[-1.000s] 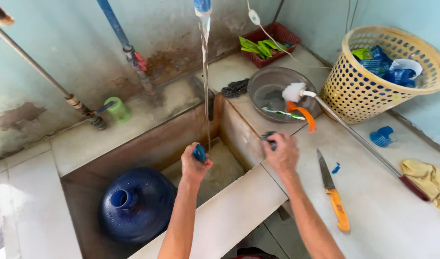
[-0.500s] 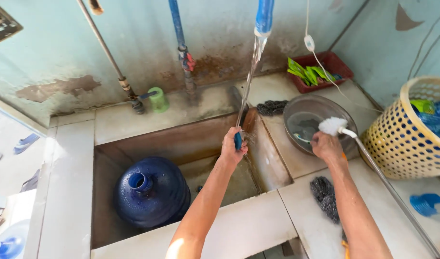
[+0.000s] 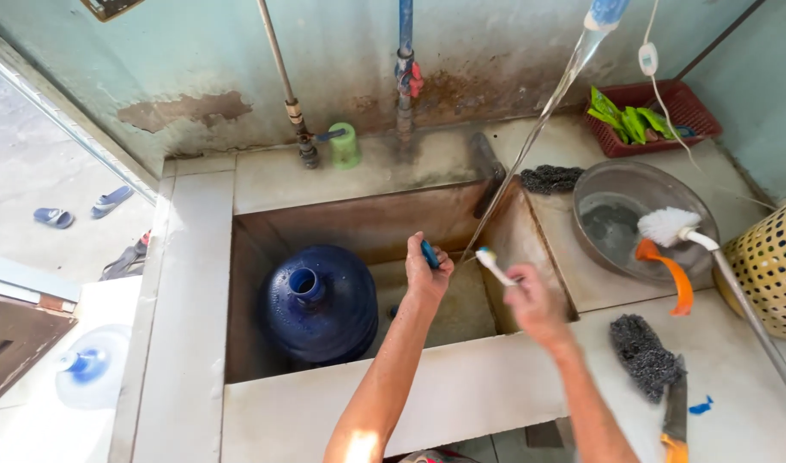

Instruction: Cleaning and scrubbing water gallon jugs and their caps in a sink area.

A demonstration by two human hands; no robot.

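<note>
Sink: deep concrete basin (image 3: 195,283) set into the bench (image 3: 753,420), water stream (image 3: 530,146) slanting down from a blue tap at top right.
Left hand: left hand (image 3: 425,273) out over the basin, fingers closed round a small blue object (image 3: 430,255); too little shows to say what it is.
Right hand: right hand (image 3: 533,302) blurred w/ motion, pinched shut on the handle of a toothbrush (image 3: 493,265), bristle end up and left, right at the foot of the stream.
Toothbrush handling: light, stiff plastic, prob. slick when wet; best gripped low on the handle, as it is now, leaving the head free.
Blue object handling: small, hard-looking, light; wet too, so a full-finger wrap seems right.
In the basin: big blue water jug (image 3: 318,302), neck up, just left of the left hand, not touched.
Bench, right side: round metal basin (image 3: 616,184) w/ a white long-handled brush (image 3: 670,226) lying across it, dark scouring pad (image 3: 643,354) near the edge, knife (image 3: 674,416) w/ orange handle beside it.
Back ledge: green cup (image 3: 345,144), second dark scourer (image 3: 551,178), red tray of green sponges (image 3: 646,116).
Far right: yellow perforated basket (image 3: 772,266).
</note>
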